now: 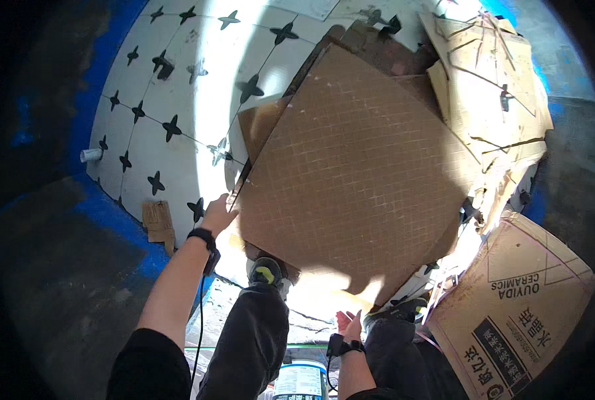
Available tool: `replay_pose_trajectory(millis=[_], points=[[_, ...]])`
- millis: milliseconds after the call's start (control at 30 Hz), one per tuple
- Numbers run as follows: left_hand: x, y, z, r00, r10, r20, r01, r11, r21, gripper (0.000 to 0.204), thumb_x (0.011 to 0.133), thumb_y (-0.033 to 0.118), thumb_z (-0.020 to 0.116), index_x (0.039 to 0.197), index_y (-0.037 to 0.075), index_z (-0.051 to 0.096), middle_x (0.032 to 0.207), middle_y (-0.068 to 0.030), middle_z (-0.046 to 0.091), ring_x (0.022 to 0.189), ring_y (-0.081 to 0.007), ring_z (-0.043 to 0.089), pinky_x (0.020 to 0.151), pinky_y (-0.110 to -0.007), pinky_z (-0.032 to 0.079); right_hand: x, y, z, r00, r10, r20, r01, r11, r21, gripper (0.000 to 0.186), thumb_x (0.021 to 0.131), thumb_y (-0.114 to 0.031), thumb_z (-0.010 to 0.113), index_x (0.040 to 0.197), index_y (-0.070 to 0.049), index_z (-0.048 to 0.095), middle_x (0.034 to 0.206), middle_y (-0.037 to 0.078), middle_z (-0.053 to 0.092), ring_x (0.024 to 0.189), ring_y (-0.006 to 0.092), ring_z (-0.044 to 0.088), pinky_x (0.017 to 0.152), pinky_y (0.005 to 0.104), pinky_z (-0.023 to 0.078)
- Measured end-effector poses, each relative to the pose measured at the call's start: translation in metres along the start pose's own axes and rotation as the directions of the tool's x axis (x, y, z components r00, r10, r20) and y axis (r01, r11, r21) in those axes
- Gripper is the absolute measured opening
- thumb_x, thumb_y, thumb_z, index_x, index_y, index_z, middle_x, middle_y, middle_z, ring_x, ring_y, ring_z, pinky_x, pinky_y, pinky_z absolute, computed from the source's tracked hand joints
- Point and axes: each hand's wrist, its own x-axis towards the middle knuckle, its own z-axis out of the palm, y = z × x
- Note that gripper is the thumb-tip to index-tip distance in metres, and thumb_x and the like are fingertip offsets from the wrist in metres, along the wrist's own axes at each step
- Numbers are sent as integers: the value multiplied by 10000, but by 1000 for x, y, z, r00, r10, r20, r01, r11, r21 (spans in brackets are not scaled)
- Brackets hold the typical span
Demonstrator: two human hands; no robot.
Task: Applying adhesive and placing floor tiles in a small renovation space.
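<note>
A large square brown tile (357, 173), its grid-patterned back facing up, lies tilted corner-wise in front of me. My left hand (221, 212) is at the tile's left edge, fingers closed around it, partly hidden. Below the tile's near edge, my right hand (349, 325) holds nothing; its palm is turned up and its fingers are apart. Cardboard (261, 123) sticks out from under the tile's left side. My shoes, the left (266, 272) and the right (401, 311), stand just at the near side of the tile.
White floor tiles with black spacer crosses (172, 128) spread at left, bordered by blue tape (104, 100). Torn cardboard (494, 73) is heaped at right, above a flattened carton (517, 307). A white bucket (301, 381) stands between my legs. A cardboard scrap (156, 219) lies left.
</note>
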Motion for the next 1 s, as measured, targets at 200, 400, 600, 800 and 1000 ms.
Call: replay_pose_trajectory(millis=[200,400,600,800,1000], points=[[-94,25,-74,969,-14,248,-12,995,102,475,740,297,619,1099,9,499,1016,-208,568,965,-356,533,826,-403,432,-111,-29,47,945,-33,324,153,924,-351,446,890,-386,428,1097,9,411,928,176,542,848,257,567,725,348,490],[-226,112,-187,943,38,332,-58,997,51,475,791,336,552,1132,11,489,1093,-177,545,1017,-324,514,855,-393,418,-265,-111,7,929,-46,366,153,952,-267,392,897,-368,413,1053,-10,451,937,136,531,854,225,541,740,357,480],[-326,230,-336,952,132,276,-134,991,-15,415,780,310,577,1070,15,541,954,-150,615,871,-284,596,762,-351,471,-463,-191,-127,789,-504,352,457,864,213,259,889,-310,426,910,-62,500,752,72,576,646,158,570,572,269,473],[-371,341,-439,849,472,238,-426,877,-221,407,778,301,590,1034,-12,543,910,-149,621,846,-237,609,734,-322,479,-600,-148,-257,667,-719,194,732,681,8,256,865,-254,508,949,-16,546,813,86,596,744,152,583,633,267,492],[-391,323,-442,811,551,198,-525,834,-169,371,761,286,602,963,-24,571,871,-161,618,803,-258,602,709,-333,471,-649,-34,-329,685,-725,64,678,603,-420,273,846,-255,513,917,-4,592,777,78,614,680,118,580,615,255,481]])
